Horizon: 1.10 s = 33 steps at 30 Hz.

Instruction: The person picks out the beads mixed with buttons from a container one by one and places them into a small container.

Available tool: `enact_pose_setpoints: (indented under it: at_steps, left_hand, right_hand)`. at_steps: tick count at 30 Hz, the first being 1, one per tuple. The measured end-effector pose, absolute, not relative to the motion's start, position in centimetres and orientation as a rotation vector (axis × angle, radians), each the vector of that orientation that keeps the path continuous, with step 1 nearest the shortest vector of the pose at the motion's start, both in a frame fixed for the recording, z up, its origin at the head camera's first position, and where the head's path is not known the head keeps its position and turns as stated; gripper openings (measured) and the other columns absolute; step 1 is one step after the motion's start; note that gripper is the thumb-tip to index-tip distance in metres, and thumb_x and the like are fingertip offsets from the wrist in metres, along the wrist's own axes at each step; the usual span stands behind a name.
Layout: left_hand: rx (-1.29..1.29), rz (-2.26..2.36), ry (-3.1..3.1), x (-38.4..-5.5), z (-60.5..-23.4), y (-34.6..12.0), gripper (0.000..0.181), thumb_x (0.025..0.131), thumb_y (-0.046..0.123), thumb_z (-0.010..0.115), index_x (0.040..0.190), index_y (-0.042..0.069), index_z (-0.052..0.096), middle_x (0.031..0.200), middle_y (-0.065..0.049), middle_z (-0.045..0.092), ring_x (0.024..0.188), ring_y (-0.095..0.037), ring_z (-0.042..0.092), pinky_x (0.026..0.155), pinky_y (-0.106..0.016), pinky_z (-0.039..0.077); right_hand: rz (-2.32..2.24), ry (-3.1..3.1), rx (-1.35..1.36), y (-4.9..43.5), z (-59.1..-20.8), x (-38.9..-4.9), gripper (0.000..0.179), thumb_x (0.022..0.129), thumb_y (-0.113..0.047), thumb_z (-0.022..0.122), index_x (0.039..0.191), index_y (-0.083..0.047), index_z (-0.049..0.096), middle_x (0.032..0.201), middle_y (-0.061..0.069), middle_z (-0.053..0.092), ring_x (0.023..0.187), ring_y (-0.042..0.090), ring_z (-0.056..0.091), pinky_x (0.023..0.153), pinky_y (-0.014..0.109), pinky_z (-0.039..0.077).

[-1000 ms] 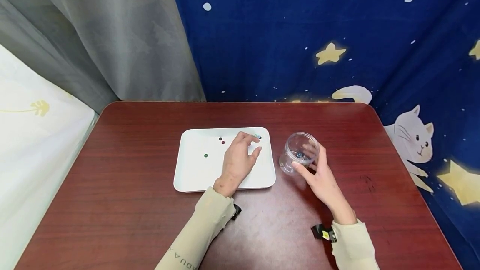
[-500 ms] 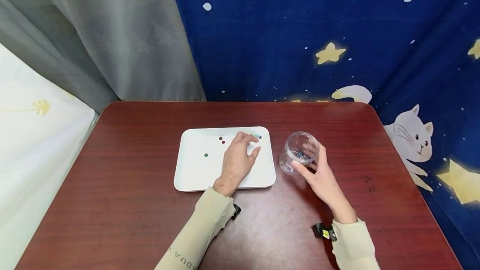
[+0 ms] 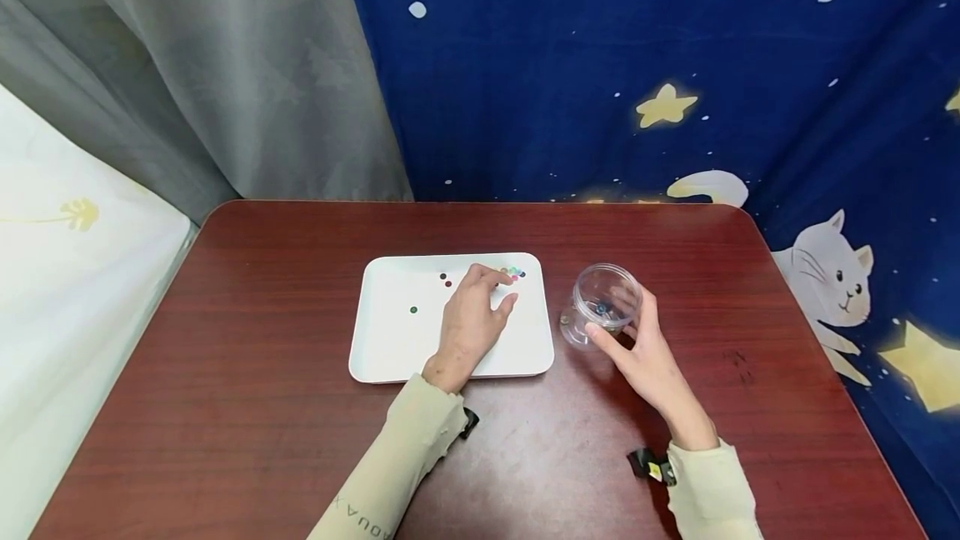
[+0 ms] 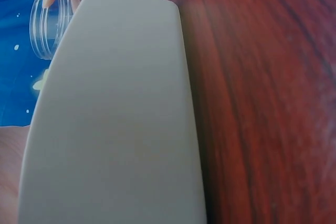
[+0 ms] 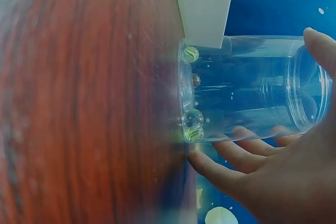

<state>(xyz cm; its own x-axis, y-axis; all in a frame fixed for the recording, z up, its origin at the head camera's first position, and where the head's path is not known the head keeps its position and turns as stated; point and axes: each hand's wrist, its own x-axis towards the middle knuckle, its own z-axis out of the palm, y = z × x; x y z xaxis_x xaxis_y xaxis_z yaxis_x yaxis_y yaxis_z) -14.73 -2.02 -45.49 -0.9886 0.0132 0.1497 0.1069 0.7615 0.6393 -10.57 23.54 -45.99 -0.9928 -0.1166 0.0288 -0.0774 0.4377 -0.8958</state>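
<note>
My left hand reaches over the right half of a white tray, thumb and forefinger apart. By its fingertips lies a cluster of several small, round coloured pieces; whether the fingers touch them I cannot tell. Further left on the tray are a dark piece, a red piece and a green piece. Right of the tray, my right hand grips a clear, lidless jar standing upright on the table. Several glass marbles sit at its bottom in the right wrist view.
The dark red wooden table carries the tray and jar. The tray's side wall fills much of the left wrist view. Behind the table hang a grey curtain and a blue curtain with stars.
My left hand has drawn back slightly to the left, and more of the coloured cluster shows past its fingertips. My right hand keeps its hold on the jar.
</note>
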Motion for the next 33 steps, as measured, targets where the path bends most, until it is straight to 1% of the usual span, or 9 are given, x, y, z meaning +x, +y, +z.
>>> enact_pose_setpoints:
  at_steps: [5, 11, 14, 18, 23, 28, 33]
  left_hand:
    - [-0.095, -1.019, -2.824, -14.86, -45.57, -2.2, 0.026, 0.095, 0.025, 0.077, 0.119, 0.016, 0.076, 0.123, -0.004, 0.067, 0.111, -0.022, 0.072, 0.089, -0.042, 0.06]
    - [-0.082, -1.018, -2.832, -14.98, -45.51, -2.38, 0.026, 0.095, 0.025, 0.077, 0.12, 0.016, 0.077, 0.122, -0.005, 0.067, 0.108, -0.022, 0.072, 0.085, -0.042, 0.061]
    - [-0.063, -1.01, -2.845, -14.99, -45.49, -2.53, 0.026, 0.095, 0.025, 0.077, 0.12, 0.015, 0.077, 0.123, -0.005, 0.067, 0.108, -0.022, 0.072, 0.084, -0.042, 0.061]
    - [-0.069, -1.005, -2.849, -15.05, -45.4, -2.61, 0.026, 0.096, 0.025, 0.076, 0.12, 0.014, 0.076, 0.124, -0.005, 0.067, 0.109, -0.021, 0.071, 0.085, -0.042, 0.06]
    - [-0.065, -1.001, -2.851, -15.25, -45.31, -2.75, 0.025, 0.096, 0.024, 0.076, 0.119, 0.013, 0.076, 0.125, -0.006, 0.067, 0.111, -0.022, 0.07, 0.087, -0.043, 0.06]
    - [-0.056, -0.988, -2.854, -15.41, -45.3, -2.87, 0.025, 0.096, 0.023, 0.077, 0.118, 0.011, 0.076, 0.126, -0.006, 0.068, 0.117, -0.024, 0.069, 0.089, -0.044, 0.06]
    - [-0.073, -0.975, -2.845, -15.46, -45.23, -2.89, 0.027, 0.095, 0.022, 0.076, 0.12, 0.011, 0.076, 0.127, -0.006, 0.068, 0.122, -0.025, 0.065, 0.089, -0.046, 0.06]
  right_hand:
    - [-1.637, 2.637, -0.146, 23.41, -45.74, -10.53, 0.095, 0.092, -0.021, 0.079, 0.161, -0.011, 0.014, 0.163, 0.02, 0.036, 0.155, 0.04, 0.036, 0.119, 0.068, 0.031]
    - [-1.616, 2.665, -0.129, 23.23, -45.48, -10.65, 0.098, 0.091, -0.024, 0.081, 0.162, -0.014, 0.015, 0.162, 0.019, 0.039, 0.153, 0.038, 0.039, 0.12, 0.066, 0.033]
    - [-1.614, 2.684, -0.147, 23.12, -45.45, -10.72, 0.096, 0.091, -0.024, 0.082, 0.162, -0.016, 0.018, 0.162, 0.016, 0.042, 0.151, 0.036, 0.042, 0.121, 0.064, 0.033]
    - [-1.671, 2.685, -0.169, 23.11, -45.28, -10.84, 0.09, 0.092, -0.02, 0.081, 0.161, -0.018, 0.023, 0.161, 0.013, 0.045, 0.15, 0.034, 0.045, 0.121, 0.065, 0.033]
    - [-1.708, 2.685, -0.198, 23.17, -45.25, -11.08, 0.083, 0.094, -0.017, 0.078, 0.16, -0.02, 0.028, 0.16, 0.012, 0.048, 0.149, 0.033, 0.047, 0.119, 0.065, 0.034]
    - [-1.708, 2.679, -0.229, 23.18, -45.47, -11.17, 0.082, 0.095, -0.018, 0.077, 0.16, -0.017, 0.027, 0.159, 0.013, 0.048, 0.148, 0.033, 0.047, 0.118, 0.063, 0.037]
    - [-1.695, 2.672, -0.221, 23.27, -45.79, -11.08, 0.081, 0.097, -0.019, 0.076, 0.16, -0.017, 0.025, 0.159, 0.012, 0.046, 0.149, 0.033, 0.046, 0.116, 0.064, 0.038]
